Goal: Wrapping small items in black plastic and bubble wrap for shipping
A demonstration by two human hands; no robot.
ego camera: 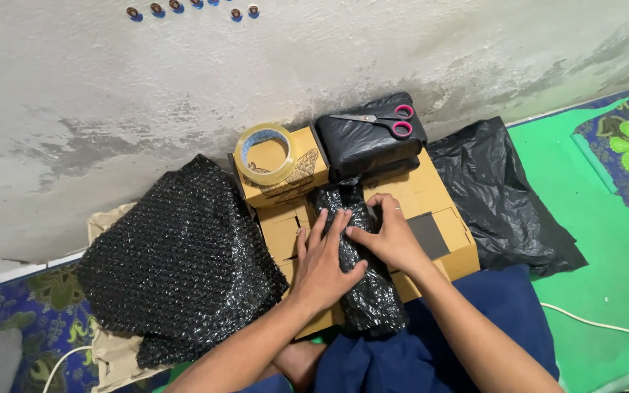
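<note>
Both hands sit together on a bundle wrapped in black bubble wrap (362, 280), which lies lengthwise across flat cardboard boxes (445, 218) on the person's lap. Left hand (323, 263) lies flat on the bundle w/ fingers spread, palm pressing down. Right hand (389, 234) is cupped over the bundle's upper part, fingers curled round its top, thumb touching the left hand's fingertips. What's inside the wrap: can't tell, fully covered.

Behind the hands, a small closed cardboard box (293, 178) w/ a printed butterfly-like pattern stands on the flat boxes; contents not visible. A roll of clear packing tape (264, 153) rests on its lid, tilted a bit. Just right of it, a sealed black plastic parcel (370, 138) lies against the wall, w/ pink-handled scissors (381, 121) on top, blades pointing left. Contents of the parcel hidden.

Left of the boxes, a big loose sheet of black bubble wrap (180, 258) is heaped over more cardboard. Right of the boxes, a crumpled black plastic bag (507, 196) lies on the green mat (598, 255), looks flat. Dark blue cloth (504, 320) covers the lap below the boxes.
</note>
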